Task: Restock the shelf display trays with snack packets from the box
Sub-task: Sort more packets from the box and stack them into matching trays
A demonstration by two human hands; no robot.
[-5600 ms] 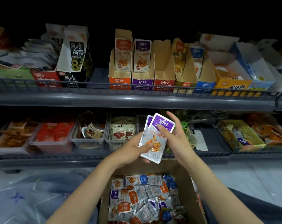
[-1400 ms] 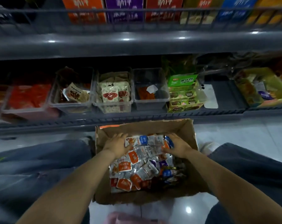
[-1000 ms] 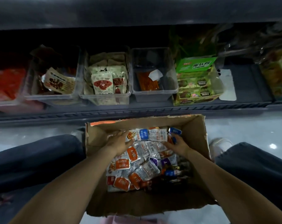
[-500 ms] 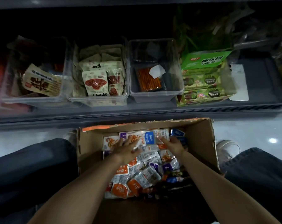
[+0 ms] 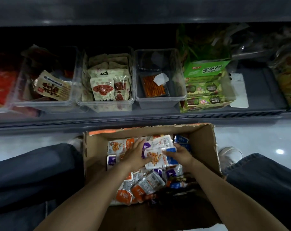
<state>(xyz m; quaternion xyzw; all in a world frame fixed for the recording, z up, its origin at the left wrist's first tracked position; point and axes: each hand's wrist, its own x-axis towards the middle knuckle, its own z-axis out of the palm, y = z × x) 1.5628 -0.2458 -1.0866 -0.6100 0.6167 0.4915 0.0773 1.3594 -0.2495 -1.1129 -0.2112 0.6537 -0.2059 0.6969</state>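
Clearly unfinished: in the full box [image 5: 206, 147], left hand [image 5: 136, 155] lies flat, right hand [image 5: 182, 154] pinches a blue packet [image 5: 158, 161]; one tray [image 5: 160, 98] is near-empty.

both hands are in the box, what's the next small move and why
Probably lift the blue-edged packet out of the box: the right hand curls its fingers on it, the left hand rests flat against it, and it sits on top of the other packets.

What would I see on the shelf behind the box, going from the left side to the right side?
Red packets → tray with a tan packet → tray of pale packets → tray with an orange packet → green carton → flat white thing → yellowish packets.
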